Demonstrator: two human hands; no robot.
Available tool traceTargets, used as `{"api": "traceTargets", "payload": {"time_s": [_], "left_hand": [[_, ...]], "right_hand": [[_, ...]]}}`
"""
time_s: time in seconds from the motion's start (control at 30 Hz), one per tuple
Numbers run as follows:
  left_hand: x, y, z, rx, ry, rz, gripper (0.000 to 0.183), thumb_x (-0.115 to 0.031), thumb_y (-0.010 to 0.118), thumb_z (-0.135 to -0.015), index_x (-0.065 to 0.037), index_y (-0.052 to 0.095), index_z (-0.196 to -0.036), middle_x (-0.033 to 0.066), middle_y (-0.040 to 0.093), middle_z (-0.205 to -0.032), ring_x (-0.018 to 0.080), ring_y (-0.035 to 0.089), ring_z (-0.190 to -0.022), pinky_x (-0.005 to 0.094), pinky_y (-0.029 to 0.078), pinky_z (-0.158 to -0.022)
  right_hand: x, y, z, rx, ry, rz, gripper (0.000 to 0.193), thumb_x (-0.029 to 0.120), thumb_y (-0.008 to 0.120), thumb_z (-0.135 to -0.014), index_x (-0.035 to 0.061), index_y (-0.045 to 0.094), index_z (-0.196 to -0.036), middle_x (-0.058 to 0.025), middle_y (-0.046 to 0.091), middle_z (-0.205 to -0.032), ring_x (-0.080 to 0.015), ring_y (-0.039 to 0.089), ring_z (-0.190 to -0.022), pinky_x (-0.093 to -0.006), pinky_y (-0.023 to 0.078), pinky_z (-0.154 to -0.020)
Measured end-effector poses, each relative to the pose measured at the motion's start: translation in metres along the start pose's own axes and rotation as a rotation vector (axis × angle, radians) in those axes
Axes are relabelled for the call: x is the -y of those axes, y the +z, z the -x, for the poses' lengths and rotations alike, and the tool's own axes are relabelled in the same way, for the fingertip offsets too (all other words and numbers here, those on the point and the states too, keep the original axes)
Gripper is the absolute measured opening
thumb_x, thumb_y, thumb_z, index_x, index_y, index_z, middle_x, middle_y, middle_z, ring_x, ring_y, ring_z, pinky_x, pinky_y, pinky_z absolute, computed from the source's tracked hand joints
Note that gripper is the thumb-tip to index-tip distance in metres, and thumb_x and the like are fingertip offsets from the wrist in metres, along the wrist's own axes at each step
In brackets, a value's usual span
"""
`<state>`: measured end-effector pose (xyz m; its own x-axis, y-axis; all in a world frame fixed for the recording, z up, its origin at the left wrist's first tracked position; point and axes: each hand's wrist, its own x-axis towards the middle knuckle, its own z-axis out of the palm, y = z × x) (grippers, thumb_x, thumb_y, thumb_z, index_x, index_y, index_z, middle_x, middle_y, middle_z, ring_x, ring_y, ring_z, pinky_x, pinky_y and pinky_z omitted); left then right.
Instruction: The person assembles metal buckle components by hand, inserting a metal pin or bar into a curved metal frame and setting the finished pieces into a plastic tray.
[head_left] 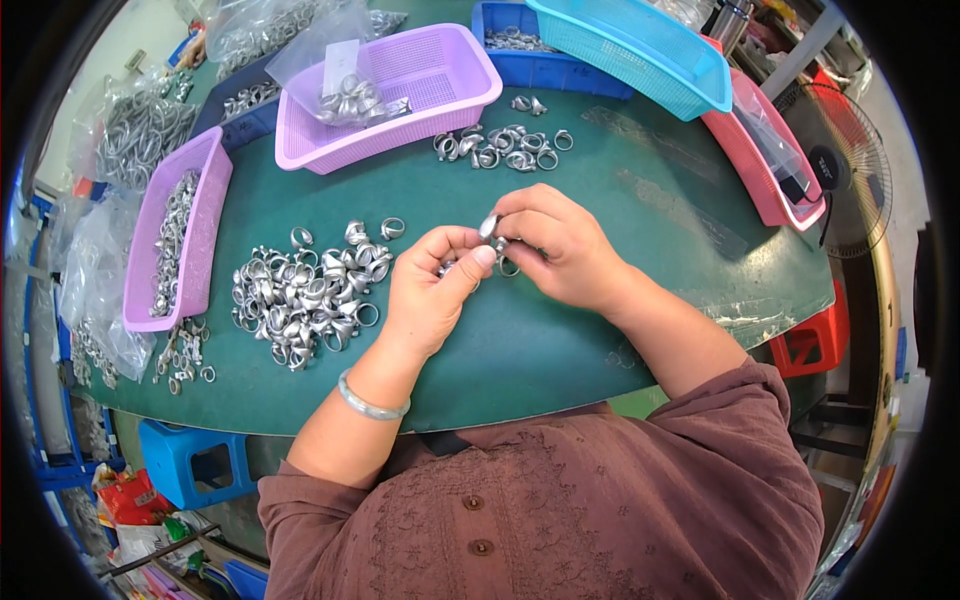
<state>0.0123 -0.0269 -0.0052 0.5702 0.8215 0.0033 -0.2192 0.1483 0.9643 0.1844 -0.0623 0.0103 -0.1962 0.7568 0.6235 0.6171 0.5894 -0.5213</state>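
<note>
My left hand [428, 290] and my right hand [562, 248] meet above the middle of the green table. Between their fingertips is a silver-coloured metal ring [489, 226], its broad face turned up, pinched from both sides. Another ring [508, 267] shows just under my right fingers; whether it is held or lies on the table I cannot tell. A large heap of similar rings [312, 295] lies left of my left hand. Beyond my hands is a smaller, looser group of rings [510, 148].
A lilac basket [440, 50] holding a bag of rings stands at the back. A narrow lilac basket [210, 190] of metal pieces is at the left. Back right are a turquoise basket [640, 50] and a pink basket [745, 150]. Stools [200, 465] stand below the table [560, 370].
</note>
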Motion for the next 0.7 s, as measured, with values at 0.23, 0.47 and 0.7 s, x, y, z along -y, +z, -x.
{"api": "traceTargets", "payload": {"time_s": [0.23, 0.47, 0.7], "left_hand": [[0.004, 0.004, 0.000, 0.011, 0.108, -0.115, 0.016, -0.006, 0.064, -0.079, -0.001, 0.057, -0.093, -0.0008, 0.058, -0.076, 0.0033, 0.050, -0.068, 0.0163, 0.041, -0.061], [0.002, -0.002, -0.002, 0.022, -0.030, -0.021, 0.019, -0.012, 0.058, -0.084, -0.003, 0.057, -0.100, -0.0009, 0.055, -0.077, 0.0034, 0.047, -0.065, 0.0166, 0.036, -0.053], [0.001, -0.013, -0.006, 0.163, -0.123, 0.375, 0.025, -0.016, 0.052, -0.088, -0.004, 0.054, -0.110, 0.0007, 0.053, -0.078, 0.0059, 0.044, -0.063, 0.0182, 0.035, -0.050]], "right_hand": [[0.002, 0.000, 0.000, 0.015, -0.097, 0.108, 0.022, -0.002, 0.063, -0.062, 0.0053, 0.058, -0.082, -0.0065, 0.053, -0.086, -0.0254, 0.052, -0.081, -0.0345, 0.042, -0.071], [0.005, 0.000, -0.003, -0.031, -0.100, 0.098, 0.024, -0.004, 0.059, -0.064, 0.0041, 0.055, -0.085, -0.0076, 0.054, -0.084, -0.0261, 0.052, -0.079, -0.0348, 0.041, -0.071], [-0.005, -0.004, 0.002, -0.045, -0.008, 0.117, 0.026, -0.007, 0.054, -0.065, 0.0046, 0.052, -0.089, -0.0079, 0.054, -0.088, -0.0284, 0.052, -0.082, -0.0354, 0.039, -0.074]]}}
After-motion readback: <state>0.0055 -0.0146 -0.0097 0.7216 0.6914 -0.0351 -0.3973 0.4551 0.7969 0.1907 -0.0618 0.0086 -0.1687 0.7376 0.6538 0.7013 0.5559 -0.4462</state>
